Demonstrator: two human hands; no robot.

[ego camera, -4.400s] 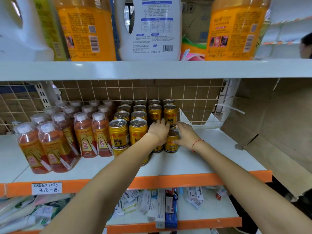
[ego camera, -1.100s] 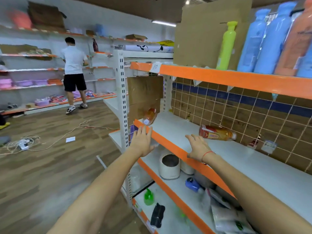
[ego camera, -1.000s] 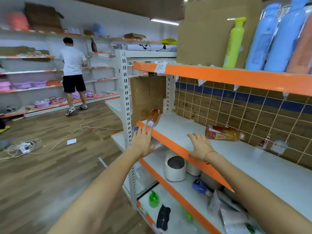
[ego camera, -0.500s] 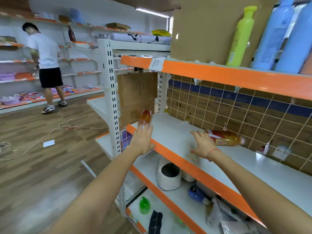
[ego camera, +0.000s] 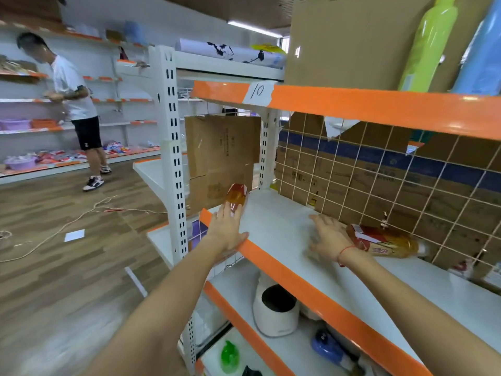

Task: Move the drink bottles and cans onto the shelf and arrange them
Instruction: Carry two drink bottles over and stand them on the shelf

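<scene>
Both hands reach over the white shelf (ego camera: 273,223), fingers spread, holding nothing — the left hand (ego camera: 229,230) near one tipped bottle (ego camera: 237,195), the right hand (ego camera: 329,237) just beside another lying bottle (ego camera: 385,241).

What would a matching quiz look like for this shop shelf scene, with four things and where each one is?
Things:
1. tea bottle
2. white pot
3. paper tag marked 10
4. green bottle

Places:
A. lowest shelf in view
B. lying on the middle shelf by the right hand
C. orange edge of the upper shelf
D. shelf just under the middle one

Pairs: 1-B, 2-D, 3-C, 4-A
</scene>
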